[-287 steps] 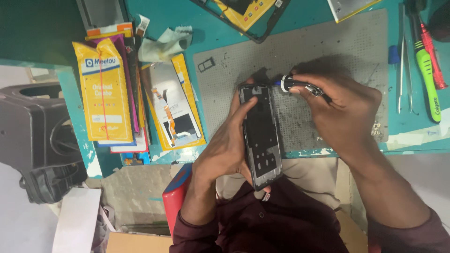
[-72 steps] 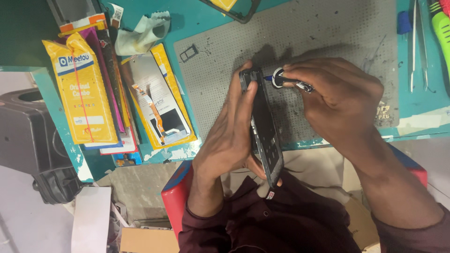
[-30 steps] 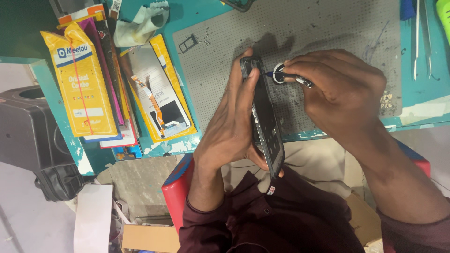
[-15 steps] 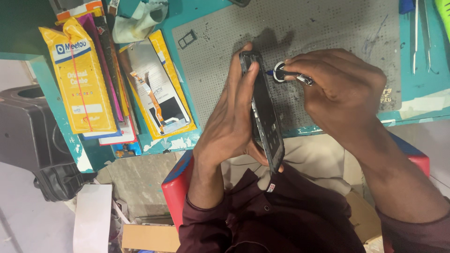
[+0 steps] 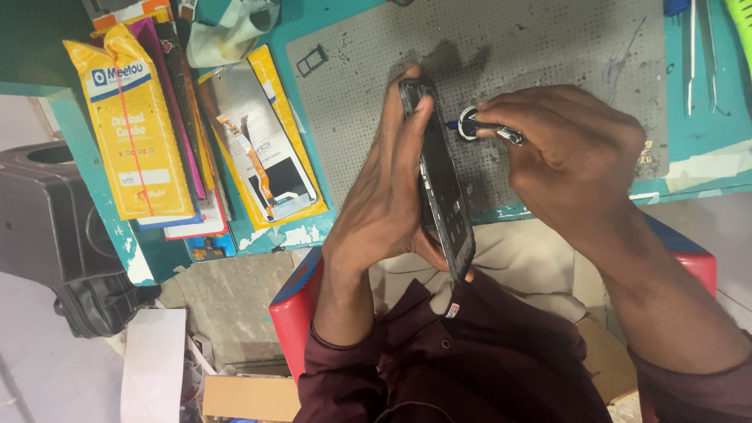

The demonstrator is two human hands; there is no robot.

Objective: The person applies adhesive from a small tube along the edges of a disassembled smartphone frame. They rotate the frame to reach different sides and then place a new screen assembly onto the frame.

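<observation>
You are working a small screwdriver (image 5: 489, 131) at the upper edge of the opened phone (image 5: 440, 184); the next move, I judge, calls for a steady tip and light pressure. Your left hand (image 5: 388, 207) has its grip closed around the phone, tilted on edge above your lap. Your right hand (image 5: 576, 157) pinches the screwdriver tight, just over the grey mat (image 5: 533, 47) on the counter (image 5: 697, 145).
</observation>
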